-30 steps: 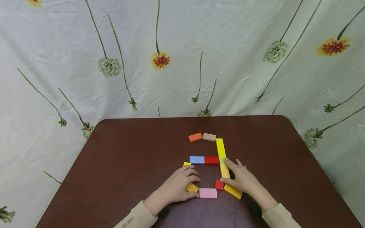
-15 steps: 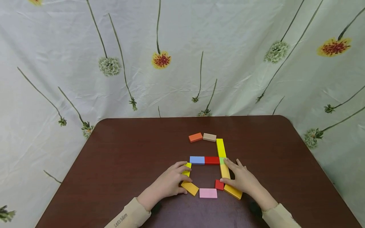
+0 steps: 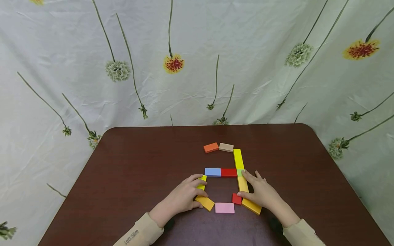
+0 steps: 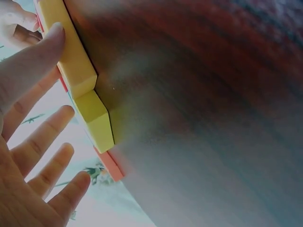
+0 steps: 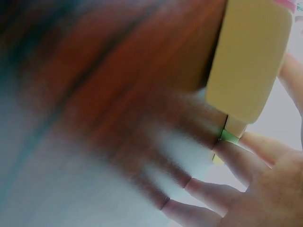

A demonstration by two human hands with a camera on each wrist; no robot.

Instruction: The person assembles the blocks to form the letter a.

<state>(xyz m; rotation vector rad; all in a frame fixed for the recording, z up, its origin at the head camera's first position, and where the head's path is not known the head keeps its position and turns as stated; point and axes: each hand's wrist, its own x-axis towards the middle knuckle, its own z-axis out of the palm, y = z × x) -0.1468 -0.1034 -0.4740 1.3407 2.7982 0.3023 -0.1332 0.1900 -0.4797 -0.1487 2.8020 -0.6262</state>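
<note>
In the head view, my left hand (image 3: 180,196) holds an orange-yellow block (image 3: 207,204) between thumb and index finger, while its other fingertips lie at a bright yellow block (image 3: 201,186). Seen from the left wrist, the thumb presses the near face of the orange-yellow block (image 4: 78,61) and the remaining fingers spread out straight. My right hand (image 3: 263,193) rests with fingers extended. Its index fingertip touches a small green block (image 3: 239,173) and its thumb tip reaches a red block (image 3: 236,199). An amber block (image 3: 251,207) lies under the palm side.
A pink block (image 3: 224,208) lies between the hands. Blue (image 3: 212,172) and long red (image 3: 228,173) blocks form a crossbar. Farther back are a yellow block (image 3: 238,159), a beige block (image 3: 226,147) and an orange block (image 3: 211,148). All lie on the brown table (image 3: 147,153).
My left hand has drawn back to the left from beside the pink block, uncovering more of the bright yellow and orange-yellow blocks. The right hand has stayed in place.
</note>
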